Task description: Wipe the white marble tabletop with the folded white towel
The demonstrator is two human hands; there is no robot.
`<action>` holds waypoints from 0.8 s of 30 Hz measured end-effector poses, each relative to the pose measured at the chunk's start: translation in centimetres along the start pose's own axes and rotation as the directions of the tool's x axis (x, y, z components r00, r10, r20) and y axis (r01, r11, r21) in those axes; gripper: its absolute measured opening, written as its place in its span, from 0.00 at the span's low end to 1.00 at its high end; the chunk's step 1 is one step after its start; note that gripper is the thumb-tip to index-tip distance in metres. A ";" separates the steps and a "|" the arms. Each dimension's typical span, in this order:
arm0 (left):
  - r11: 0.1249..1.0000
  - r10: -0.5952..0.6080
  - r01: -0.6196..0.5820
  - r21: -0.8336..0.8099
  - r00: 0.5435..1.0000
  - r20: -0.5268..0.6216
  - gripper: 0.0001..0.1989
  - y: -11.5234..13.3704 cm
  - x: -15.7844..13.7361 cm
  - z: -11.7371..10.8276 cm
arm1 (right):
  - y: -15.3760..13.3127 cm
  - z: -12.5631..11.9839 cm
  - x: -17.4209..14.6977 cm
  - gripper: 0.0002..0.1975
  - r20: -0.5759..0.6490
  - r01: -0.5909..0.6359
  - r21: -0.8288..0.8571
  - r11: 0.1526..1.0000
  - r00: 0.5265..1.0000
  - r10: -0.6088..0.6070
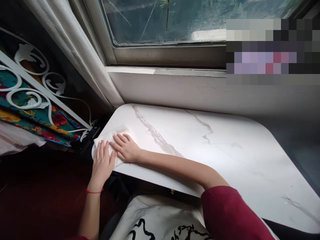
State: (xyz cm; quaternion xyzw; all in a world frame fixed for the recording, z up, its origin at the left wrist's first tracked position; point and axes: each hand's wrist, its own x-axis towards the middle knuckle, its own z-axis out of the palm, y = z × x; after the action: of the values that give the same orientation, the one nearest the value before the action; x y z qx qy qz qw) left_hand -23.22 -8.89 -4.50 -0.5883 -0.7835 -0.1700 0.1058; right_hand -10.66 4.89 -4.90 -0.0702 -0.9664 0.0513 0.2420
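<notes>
A white cloth (121,129) lies flat on the left end of a white, marble-patterned tabletop (200,140). My left hand (102,163), with a red string on its wrist, rests on the cloth's near left part, fingers stretched out. Beside it, my right hand (126,147) presses flat on the cloth, its fingers spread and pointing left. The fingertips of the two hands are close together. Neither hand is closed around the cloth, and part of it is hidden under them.
A window (170,55) and its sill stand behind the table. A pale curtain (82,50) hangs at the left, near a white scrolled metal frame (50,93) with flowered fabric (60,120). A small drawer knob (172,191) sits below the table's front edge.
</notes>
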 end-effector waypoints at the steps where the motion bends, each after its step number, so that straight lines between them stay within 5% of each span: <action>1: 1.000 -0.003 0.004 0.009 1.000 -0.018 0.32 0.5 -0.8 -0.2 | -0.4 -0.1 -0.5 0.27 -0.001 0.016 0.006 1.000 1.000 -0.016; 7: 0.997 -0.047 0.051 0.052 0.995 -0.087 0.29 3.2 -2.7 -0.6 | -1.8 -0.7 -2.4 0.27 -0.020 0.017 0.038 0.999 1.000 -0.016; 13: 0.994 -0.104 0.107 0.028 0.990 -0.094 0.26 3.9 -1.4 0.2 | -1.6 -0.9 -2.6 0.27 -0.020 0.014 0.026 1.000 1.000 -0.013; 19: 0.996 0.058 -0.055 -0.063 0.997 0.048 0.26 3.1 5.1 2.4 | 2.6 -1.6 -1.5 0.29 0.011 -0.134 -0.036 0.990 0.991 0.134; 24: 0.996 0.084 -0.080 -0.032 0.985 0.149 0.28 4.3 12.6 5.0 | 8.4 -1.6 -0.4 0.27 -0.013 -0.259 -0.082 0.963 0.966 0.258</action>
State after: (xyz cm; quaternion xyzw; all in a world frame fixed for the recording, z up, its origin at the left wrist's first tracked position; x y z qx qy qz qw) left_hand -22.47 5.27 -3.87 -0.6324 -0.7622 -0.1309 0.0455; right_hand -8.63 13.19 -4.77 -0.2057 -0.9500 0.0423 0.2310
